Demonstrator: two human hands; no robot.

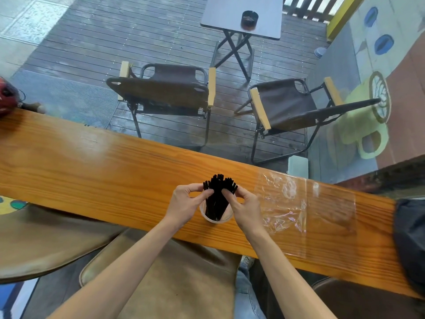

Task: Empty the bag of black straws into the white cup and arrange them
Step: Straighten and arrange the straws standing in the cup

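Note:
A bundle of black straws point(219, 184) stands upright in the white cup point(226, 219) on the wooden counter point(92, 171). The straw tops fan out above the rim. My left hand point(187, 204) is on the bundle's left side, its fingertips pinching the straws. My right hand point(245, 207) mirrors it on the right side, fingertips pinching the straws as well. Both hands hide part of the cup's rim. The clear plastic bag point(299, 203) lies flat and empty on the counter, to the right of the cup.
A dark bag point(410, 238) sits at the counter's right end. A red object point(7, 95) lies at the far left. Beyond the counter stand two folding chairs point(165, 88) and a small table point(243, 17) on a wooden deck.

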